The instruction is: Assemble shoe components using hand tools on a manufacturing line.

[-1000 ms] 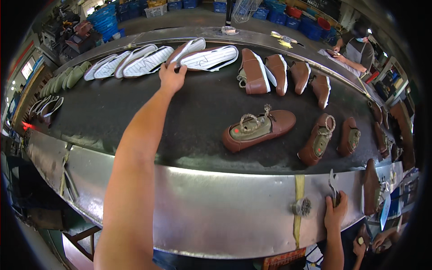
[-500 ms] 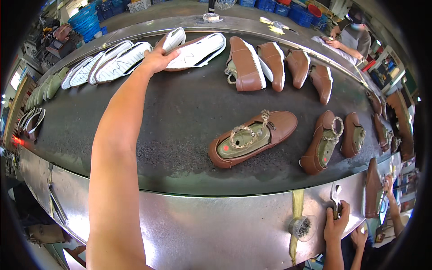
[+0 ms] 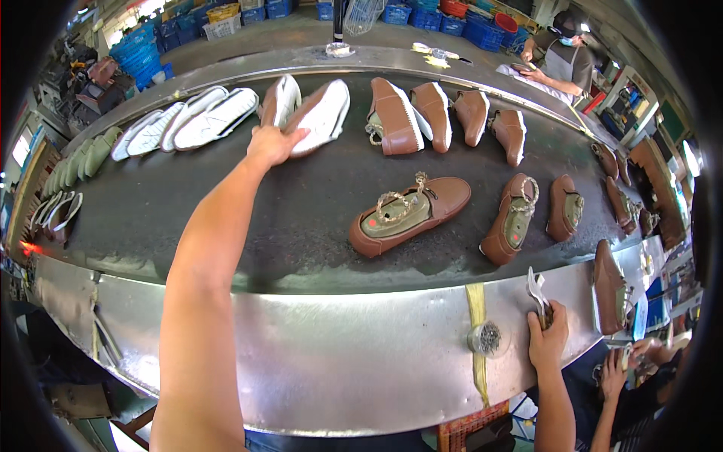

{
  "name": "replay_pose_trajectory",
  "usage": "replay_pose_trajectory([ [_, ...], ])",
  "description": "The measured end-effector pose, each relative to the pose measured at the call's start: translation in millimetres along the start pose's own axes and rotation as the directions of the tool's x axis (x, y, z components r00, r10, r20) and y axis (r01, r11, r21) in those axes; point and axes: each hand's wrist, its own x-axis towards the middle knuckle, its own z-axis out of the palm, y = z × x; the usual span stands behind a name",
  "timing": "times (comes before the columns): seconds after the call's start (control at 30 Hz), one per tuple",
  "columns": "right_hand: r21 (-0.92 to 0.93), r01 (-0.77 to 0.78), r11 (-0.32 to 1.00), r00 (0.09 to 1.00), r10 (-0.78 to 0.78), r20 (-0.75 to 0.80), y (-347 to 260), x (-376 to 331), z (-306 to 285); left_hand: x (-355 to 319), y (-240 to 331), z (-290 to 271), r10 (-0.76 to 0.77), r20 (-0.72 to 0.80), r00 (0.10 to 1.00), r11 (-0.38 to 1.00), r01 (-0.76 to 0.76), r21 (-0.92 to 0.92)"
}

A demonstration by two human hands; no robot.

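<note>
My left arm reaches across the dark belt, and my left hand (image 3: 273, 145) is closed on the near end of a brown shoe (image 3: 322, 117) whose white underside faces up. A second brown shoe (image 3: 280, 102) leans right beside it; whether my fingers hold that one too is hidden. Over the metal ledge, my right hand (image 3: 548, 335) grips a pair of pliers (image 3: 538, 290), jaws pointing away from me. Left of that hand stands a small clear cup of tacks (image 3: 486, 338). Nearest on the belt is a brown moccasin (image 3: 413, 215) with a green last and rope loop inside.
Brown shoes (image 3: 431, 113) line the belt's far right, more (image 3: 512, 218) nearer. White-bottomed shoes (image 3: 215, 120) and green pieces (image 3: 83, 158) lie left. The metal ledge (image 3: 339, 361) borders the belt. Another shoe (image 3: 608, 286) stands on its right end. A co-worker (image 3: 561, 60) works across; another person's hands (image 3: 617, 373) are at right.
The shoe in my left hand has swung from lying rightward to pointing more upward and away. My view has shifted, and the pliers stay in my right hand.
</note>
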Motion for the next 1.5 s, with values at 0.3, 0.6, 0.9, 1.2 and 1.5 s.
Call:
replay_pose_trajectory([
  [0.3,-0.015,0.115,0.993,0.991,-0.116,-0.064,10.7,-6.4,5.8,-296.0,-86.4,-176.3,0.056,0.191,0.98,0.985,-0.085,0.148],
  [0.6,-0.061,0.158,0.986,0.984,-0.162,-0.072,-1.2,-11.6,7.1,-519.5,-153.1,-210.4,0.389,0.033,0.92,0.87,-0.38,0.315],
  [0.9,0.117,0.191,0.975,0.964,-0.164,-0.208,-21.5,-93.5,-13.0,-376.0,-59.0,-154.9,0.218,0.39,0.895,0.962,-0.265,0.071],
  [1.2,0.594,-0.749,0.293,0.599,-0.082,0.796,-75.2,-402.8,-81.4,-488.4,-68.4,-176.6,0.356,0.203,0.912,0.787,-0.175,-0.592],
  [1.5,0.543,-0.344,0.766,0.48,-0.354,0.803,-154.2,-483.5,-127.2,-755.1,-133.5,-64.7,0.259,0.268,0.928,0.355,0.167,-0.92],
])
